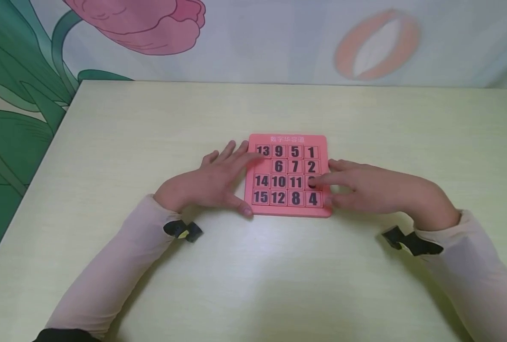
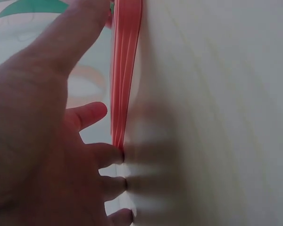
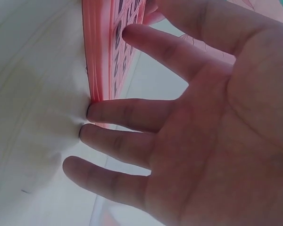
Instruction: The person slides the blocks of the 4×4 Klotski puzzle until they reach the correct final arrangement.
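left hand point(image 1: 217, 179): thumb meeting the near left corner of a number sliding puzzle point(image 1: 292, 212), fingers extending straight, gripping nothing. right hand point(image 1: 366, 187): extending likewise, gripping nothing, index fingertip touching the right-hand tiles. risk: uneven side pressure might be skewing the puzzle; a crooked push might be jamming a tile. puzzle: holding numbered tiles point(image 1: 278, 182), the cell left of 6 lacking one; lying well inside the far edge of the desk point(image 1: 292, 275).

Wears long, pale pinkish sleeves point(image 1: 112, 270). Carries small, angular black devices point(image 1: 424, 244) at both cuffs point(image 1: 463, 227), left one marked yellow. Shows black cloth point(image 1: 65, 335) higher up left sleeve.
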The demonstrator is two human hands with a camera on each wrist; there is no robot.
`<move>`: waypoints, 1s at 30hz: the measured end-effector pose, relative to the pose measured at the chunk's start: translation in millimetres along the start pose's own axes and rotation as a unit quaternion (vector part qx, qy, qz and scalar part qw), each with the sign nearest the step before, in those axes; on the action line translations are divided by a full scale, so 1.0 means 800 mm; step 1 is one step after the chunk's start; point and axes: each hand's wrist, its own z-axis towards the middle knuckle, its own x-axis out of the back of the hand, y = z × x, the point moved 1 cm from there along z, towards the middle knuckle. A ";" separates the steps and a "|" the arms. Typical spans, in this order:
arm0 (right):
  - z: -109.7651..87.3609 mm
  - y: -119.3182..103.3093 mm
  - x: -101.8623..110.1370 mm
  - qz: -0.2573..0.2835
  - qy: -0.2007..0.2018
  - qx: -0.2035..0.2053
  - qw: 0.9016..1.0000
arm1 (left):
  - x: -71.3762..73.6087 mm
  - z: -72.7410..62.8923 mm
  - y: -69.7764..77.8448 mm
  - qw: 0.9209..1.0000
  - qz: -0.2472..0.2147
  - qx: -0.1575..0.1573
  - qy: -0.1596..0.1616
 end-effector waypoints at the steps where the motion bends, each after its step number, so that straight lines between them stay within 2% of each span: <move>1: -0.001 0.000 0.000 0.001 0.000 -0.001 1.000 | 0.000 0.000 -0.001 1.000 -0.001 0.001 -0.002; 9: -0.003 -0.001 0.002 0.023 0.018 -0.009 1.000 | 0.003 0.000 -0.001 1.000 -0.005 0.013 -0.011; 13: 0.001 -0.003 0.001 0.028 0.033 -0.030 0.999 | 0.002 0.000 -0.001 1.000 0.003 0.019 -0.009; 18: 0.009 -0.004 -0.001 0.005 0.047 -0.048 0.998 | 0.000 0.000 -0.003 1.000 -0.001 0.022 -0.007; 22: 0.013 -0.002 -0.002 -0.020 0.066 -0.051 0.996 | 0.000 0.000 -0.004 1.000 -0.002 0.011 -0.003; 30: 0.020 -0.001 -0.007 -0.067 0.099 -0.021 0.993 | 0.001 -0.003 -0.002 1.000 0.008 0.002 -0.019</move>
